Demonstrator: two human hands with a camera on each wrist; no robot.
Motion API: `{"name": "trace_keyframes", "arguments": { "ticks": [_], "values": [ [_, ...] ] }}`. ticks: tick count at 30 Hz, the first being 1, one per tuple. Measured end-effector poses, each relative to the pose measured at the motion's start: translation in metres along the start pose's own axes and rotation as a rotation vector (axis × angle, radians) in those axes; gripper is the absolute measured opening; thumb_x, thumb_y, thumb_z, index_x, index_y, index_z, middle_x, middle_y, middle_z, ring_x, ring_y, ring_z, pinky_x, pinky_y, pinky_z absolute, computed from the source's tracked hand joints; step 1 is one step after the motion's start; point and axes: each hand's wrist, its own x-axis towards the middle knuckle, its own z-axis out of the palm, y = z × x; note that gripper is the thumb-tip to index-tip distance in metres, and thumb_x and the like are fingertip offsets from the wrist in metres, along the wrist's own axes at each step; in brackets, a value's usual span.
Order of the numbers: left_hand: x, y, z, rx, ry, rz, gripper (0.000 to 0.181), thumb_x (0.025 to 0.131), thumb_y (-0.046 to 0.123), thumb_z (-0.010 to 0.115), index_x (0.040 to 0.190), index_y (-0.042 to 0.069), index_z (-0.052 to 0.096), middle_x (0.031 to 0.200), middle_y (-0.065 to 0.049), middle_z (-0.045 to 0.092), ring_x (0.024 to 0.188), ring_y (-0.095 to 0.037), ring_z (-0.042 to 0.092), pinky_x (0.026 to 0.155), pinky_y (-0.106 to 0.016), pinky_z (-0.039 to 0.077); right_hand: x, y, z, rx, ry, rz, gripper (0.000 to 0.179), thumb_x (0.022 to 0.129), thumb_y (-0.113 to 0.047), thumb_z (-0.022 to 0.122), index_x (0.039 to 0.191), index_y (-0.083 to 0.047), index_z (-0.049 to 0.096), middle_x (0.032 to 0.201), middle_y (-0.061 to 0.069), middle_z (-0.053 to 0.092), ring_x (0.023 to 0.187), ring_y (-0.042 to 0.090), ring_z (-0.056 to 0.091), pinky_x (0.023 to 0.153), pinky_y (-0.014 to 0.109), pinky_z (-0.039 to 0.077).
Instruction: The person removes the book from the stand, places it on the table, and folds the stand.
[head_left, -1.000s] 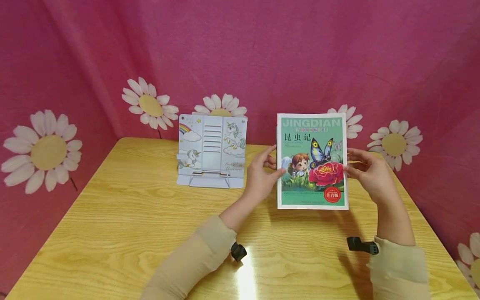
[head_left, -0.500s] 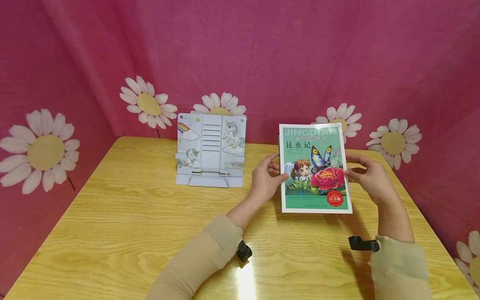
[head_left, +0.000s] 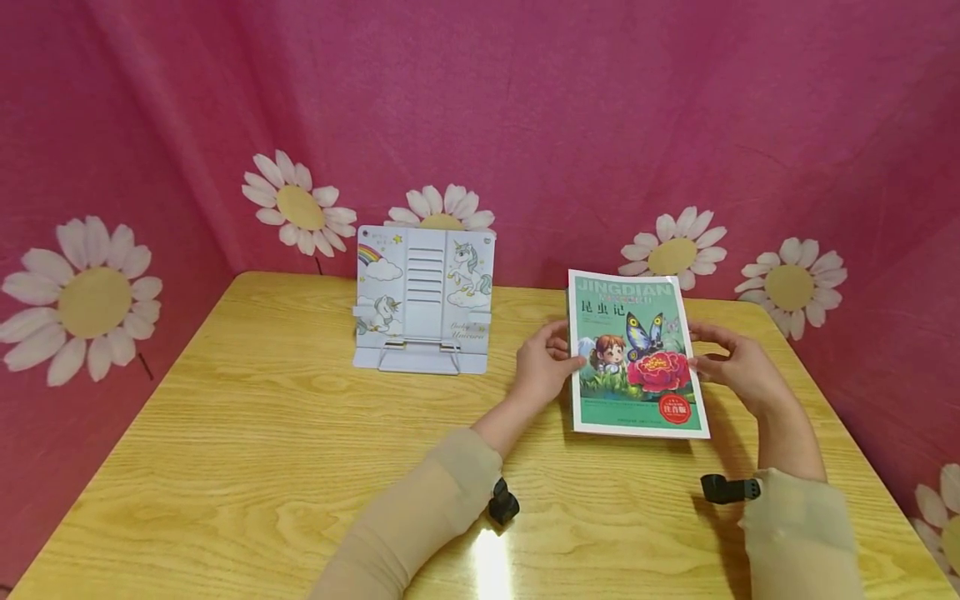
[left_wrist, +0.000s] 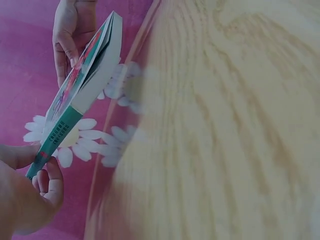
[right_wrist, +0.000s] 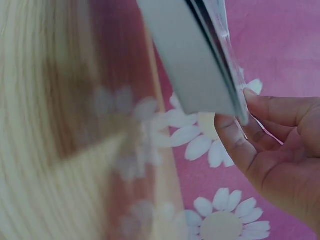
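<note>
A green-and-white paperback book (head_left: 637, 358) with a butterfly and a red flower on its cover is held between both hands, tilted with its cover facing up toward the head camera. My left hand (head_left: 543, 363) pinches its spine side, thumb on the cover and fingers behind; the green spine (left_wrist: 60, 131) shows in the left wrist view. On the opposite edge my right hand (head_left: 738, 367) pinches with thumb in front and fingers behind. In the right wrist view the page block (right_wrist: 192, 60) appears, with a gap under the front cover.
A white unicorn-printed book stand (head_left: 423, 300) with a wire holder (head_left: 420, 358) at its foot stands upright at the back left of the wooden table (head_left: 300, 467). Behind the table hangs a pink cloth (head_left: 525, 108) with daisies. Each wrist wears a black camera.
Both hands have lowered the book toward the table and slightly right, and its top has tipped back so the cover faces more upward. The book stand has stayed in place.
</note>
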Motion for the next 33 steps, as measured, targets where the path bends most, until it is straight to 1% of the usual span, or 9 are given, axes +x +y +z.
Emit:
{"name": "trace_keyframes", "arguments": {
  "ticks": [5,8,12,17,20,24,29,30,33],
  "values": [
    [0.0,-0.006,0.004,0.02,-0.009,-0.048,0.059,0.074,0.003,0.078,0.129,0.009,0.056,0.085,-0.001,0.057,0.073,-0.007,0.052,0.064,-0.019,0.051,0.003,0.01,-0.002,0.013,-0.053,0.037,0.067,0.092,-0.018,0.061,0.149,-0.01,0.027,0.144,0.021,0.033,0.106,0.027,0.051,0.082,0.027,0.054],
    [0.0,-0.01,0.007,0.034,-0.02,-0.067,0.06,0.074,0.003,0.078,0.129,0.008,0.056,0.084,-0.001,0.057,0.073,-0.008,0.052,0.063,-0.02,0.051,0.005,0.016,-0.001,0.023,-0.078,0.039,0.068,0.092,-0.015,0.062,0.149,-0.008,0.026,0.143,0.024,0.033,0.102,0.024,0.054,0.083,0.031,0.055],
    [0.001,-0.015,0.01,0.048,-0.016,-0.087,0.06,0.074,0.003,0.078,0.129,0.008,0.056,0.084,-0.002,0.057,0.072,-0.009,0.052,0.062,-0.02,0.05,0.009,0.024,0.0,0.024,-0.109,0.039,0.067,0.092,-0.014,0.061,0.148,-0.007,0.027,0.143,0.026,0.033,0.1,0.023,0.056,0.082,0.032,0.055],
    [0.001,-0.018,0.013,0.055,-0.013,-0.127,0.058,0.075,0.004,0.078,0.129,0.008,0.056,0.085,-0.003,0.058,0.072,-0.01,0.052,0.06,-0.021,0.049,0.015,0.031,0.001,0.009,-0.137,0.06,0.066,0.091,-0.012,0.061,0.148,-0.007,0.028,0.143,0.026,0.034,0.105,0.028,0.054,0.082,0.03,0.055],
    [0.001,-0.019,0.014,0.052,-0.016,-0.143,0.057,0.077,0.005,0.077,0.13,0.008,0.056,0.086,-0.004,0.058,0.073,-0.011,0.053,0.061,-0.022,0.049,0.019,0.034,0.002,-0.005,-0.15,0.065,0.065,0.091,-0.013,0.061,0.147,-0.006,0.029,0.143,0.028,0.033,0.107,0.031,0.053,0.084,0.032,0.055],
    [0.002,-0.02,0.014,0.072,-0.03,-0.149,0.057,0.079,0.005,0.075,0.132,0.007,0.054,0.088,-0.005,0.058,0.075,-0.011,0.053,0.063,-0.023,0.049,0.026,0.039,0.002,-0.027,-0.172,0.068,0.063,0.092,-0.013,0.06,0.147,-0.005,0.031,0.144,0.029,0.032,0.112,0.036,0.05,0.088,0.036,0.054],
    [0.006,-0.022,0.017,0.133,-0.048,-0.152,0.058,0.08,0.006,0.075,0.133,0.006,0.053,0.086,-0.004,0.057,0.075,-0.011,0.05,0.061,-0.022,0.047,0.033,0.042,0.002,-0.044,-0.194,0.097,0.063,0.091,-0.011,0.058,0.147,-0.006,0.03,0.147,0.029,0.028,0.123,0.043,0.041,0.095,0.044,0.049],
    [0.007,-0.022,0.018,0.15,-0.048,-0.15,0.058,0.08,0.007,0.075,0.133,0.006,0.053,0.085,-0.003,0.057,0.074,-0.01,0.05,0.06,-0.022,0.046,0.034,0.041,0.002,-0.041,-0.198,0.104,0.063,0.091,-0.011,0.058,0.147,-0.006,0.03,0.147,0.029,0.028,0.124,0.043,0.04,0.095,0.045,0.048],
    [0.011,-0.023,0.019,0.197,-0.048,-0.14,0.058,0.08,0.007,0.075,0.134,0.006,0.053,0.082,-0.002,0.056,0.072,-0.01,0.049,0.059,-0.021,0.045,0.036,0.039,0.002,-0.008,-0.21,0.119,0.064,0.092,-0.009,0.057,0.149,-0.006,0.026,0.148,0.029,0.026,0.124,0.042,0.042,0.094,0.042,0.049]
  ]
}}
